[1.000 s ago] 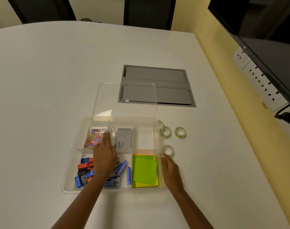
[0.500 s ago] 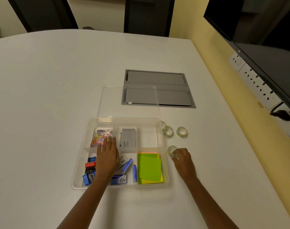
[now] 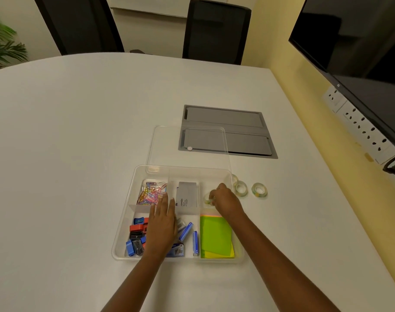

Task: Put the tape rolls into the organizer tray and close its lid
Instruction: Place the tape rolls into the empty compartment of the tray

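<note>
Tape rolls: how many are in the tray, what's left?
None settled in the tray yet. The right hand holds one tape roll over the far-right compartment of the organizer tray; the left hand rests flat in the tray. At least two rolls wait on the table to the right. The clear lid lies behind the tray, not closed.

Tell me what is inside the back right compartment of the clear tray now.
One tape roll, pinched by the right hand over that compartment of the tray. The hand covers part of the compartment floor, so anything else there cannot be seen.
</note>
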`<control>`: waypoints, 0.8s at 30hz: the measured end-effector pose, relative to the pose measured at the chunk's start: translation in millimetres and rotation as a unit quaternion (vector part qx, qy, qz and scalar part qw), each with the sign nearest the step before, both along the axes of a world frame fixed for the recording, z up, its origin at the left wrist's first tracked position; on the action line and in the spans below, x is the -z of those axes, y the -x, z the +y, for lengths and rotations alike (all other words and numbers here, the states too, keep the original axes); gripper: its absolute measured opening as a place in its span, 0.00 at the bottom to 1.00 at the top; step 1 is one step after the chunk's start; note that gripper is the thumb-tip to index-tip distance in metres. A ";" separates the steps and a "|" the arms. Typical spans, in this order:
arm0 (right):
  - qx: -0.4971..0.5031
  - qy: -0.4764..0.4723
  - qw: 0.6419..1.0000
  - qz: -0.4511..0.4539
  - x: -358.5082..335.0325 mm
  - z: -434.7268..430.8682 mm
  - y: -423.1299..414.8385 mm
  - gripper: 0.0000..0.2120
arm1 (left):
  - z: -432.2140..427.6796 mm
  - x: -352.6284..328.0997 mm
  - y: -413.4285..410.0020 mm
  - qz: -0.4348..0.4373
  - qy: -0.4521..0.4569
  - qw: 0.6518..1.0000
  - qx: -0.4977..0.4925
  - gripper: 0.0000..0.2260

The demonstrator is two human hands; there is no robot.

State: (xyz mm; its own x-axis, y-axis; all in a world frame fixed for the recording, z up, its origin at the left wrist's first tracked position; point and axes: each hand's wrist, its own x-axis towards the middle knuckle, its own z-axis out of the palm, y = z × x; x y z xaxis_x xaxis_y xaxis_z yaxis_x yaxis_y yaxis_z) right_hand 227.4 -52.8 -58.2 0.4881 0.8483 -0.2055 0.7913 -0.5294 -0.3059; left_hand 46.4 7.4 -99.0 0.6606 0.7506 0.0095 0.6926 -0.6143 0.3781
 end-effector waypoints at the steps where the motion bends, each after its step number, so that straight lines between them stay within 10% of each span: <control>1: 0.011 0.019 1.000 0.006 2.5 4.1 -1.0 0.12 | 0.1 0.4 -0.1 0.001 -0.001 1.000 0.000 0.22; 6: 0.009 0.039 0.998 0.051 6.9 9.6 -5.3 0.12 | 1.7 0.5 -0.9 -0.022 0.007 1.000 -0.007 0.21; 12: 0.142 -0.237 0.961 0.002 -12.6 -9.5 -34.1 0.14 | 3.2 2.0 -1.7 -0.040 -0.001 0.999 -0.011 0.19; 19: 0.140 0.017 0.990 -0.027 9.6 -33.5 -63.1 0.16 | 2.7 0.5 -2.1 -0.048 0.006 0.999 -0.011 0.18; 24: 0.160 -0.013 0.986 -0.032 18.5 -41.9 -50.3 0.12 | 1.9 -0.7 -2.7 -0.062 -0.004 0.998 -0.018 0.16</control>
